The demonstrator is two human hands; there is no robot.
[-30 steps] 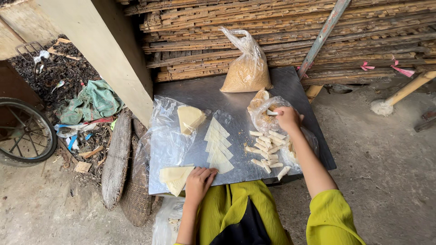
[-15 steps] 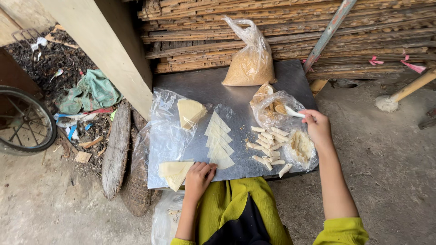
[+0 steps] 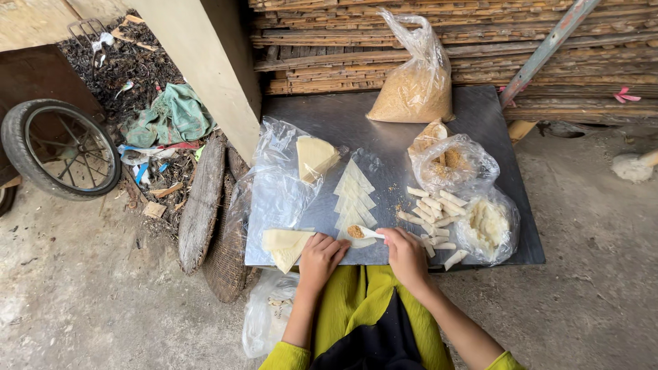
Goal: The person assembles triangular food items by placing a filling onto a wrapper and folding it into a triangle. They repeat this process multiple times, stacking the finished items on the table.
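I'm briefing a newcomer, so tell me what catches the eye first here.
First, the right hand at the near edge of the metal table, holding a white spoon of brown filling over a row of pale triangular wrappers. The left hand rests beside it, next to a wrapper stack. To the right lie finished rolls, and a big bag of crumbs stands at the far edge.

I see a dull, smooth metal table (image 3: pixel 473 116), glossy crinkled clear plastic bags (image 3: pixel 418 75), thin matt pastry sheets (image 3: pixel 355 199), a small white glossy spoon (image 3: pixel 367 233), rough wooden slats (image 3: pixel 384 41) and a gritty concrete floor (image 3: pixel 89 294)
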